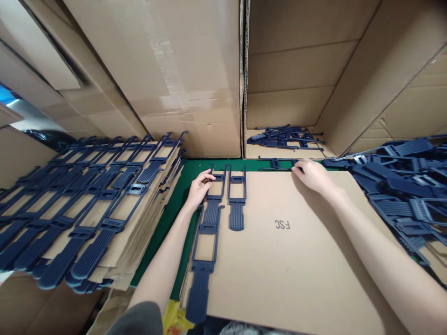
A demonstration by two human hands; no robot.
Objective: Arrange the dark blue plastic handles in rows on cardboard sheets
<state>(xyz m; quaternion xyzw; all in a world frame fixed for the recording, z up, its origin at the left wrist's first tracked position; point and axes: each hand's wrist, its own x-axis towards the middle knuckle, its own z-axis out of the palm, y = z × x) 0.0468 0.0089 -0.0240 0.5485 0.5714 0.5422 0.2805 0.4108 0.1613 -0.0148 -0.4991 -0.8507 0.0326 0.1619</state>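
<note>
On a cardboard sheet marked FSC [310, 260] lie three dark blue plastic parts, each a rectangular frame with a ribbed paddle end. My left hand [199, 188] has its thumb and fingers closed at the upper left side of one blue part [213, 209]. To its right is a second blue part [237, 195], and a third blue part [204, 253] lies below, nearer me. My right hand [310, 174] pinches the end of another blue part [275, 163] at the sheet's far edge; its fingertips are partly hidden.
At left stands a tall stack of cardboard [131, 253] topped with rows of blue parts [87, 195]. A jumbled heap of blue parts [405, 186] lies at right. An open carton [296, 70] behind holds several more. Green table surface [186, 170] shows between them.
</note>
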